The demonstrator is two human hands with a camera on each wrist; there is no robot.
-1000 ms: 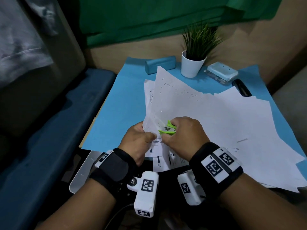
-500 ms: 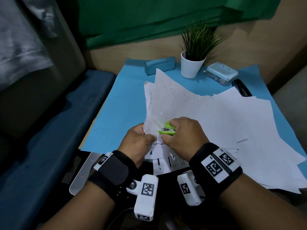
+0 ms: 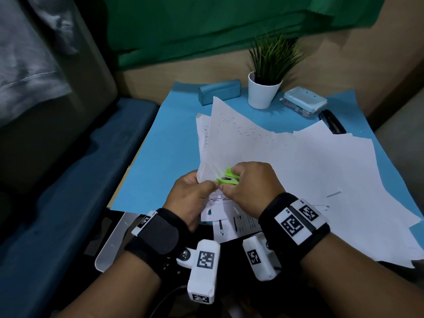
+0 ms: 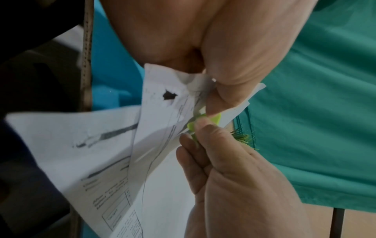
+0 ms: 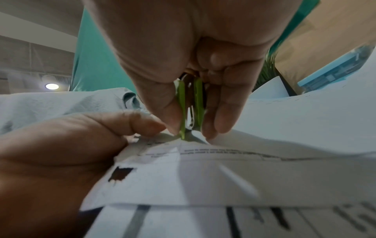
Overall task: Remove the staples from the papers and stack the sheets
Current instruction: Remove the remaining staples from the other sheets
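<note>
Nearest the camera, both wrists wear black straps with white coded tags. The left hand [image 3: 191, 193] pinches the near corner of a stapled bundle of papers [image 3: 231, 145], thumb on top, fingers curled beneath the raised sheets. Just beside it, touching at the thumb, the right hand [image 3: 250, 187] grips a green staple remover [image 3: 227, 179] between thumb and fingers. The right wrist view shows its metal claws pointing down onto the printed sheet right at the corner held by the left hand; whether they have actually caught a staple is hard to say, since the tip is blurred there. A dark ragged hole shows in that sheet close to the held corner.

To the right, loose white sheets [image 3: 332, 180] lie fanned across the blue worktop [image 3: 160, 161], overlapping and not squared.

Farther back stand a teal case [image 3: 219, 91], a potted plant [image 3: 265, 87] in a white pot, a pale blue box [image 3: 305, 103] and a black stapler [image 3: 332, 121]. Green cloth [image 3: 218, 24] hangs behind.
</note>
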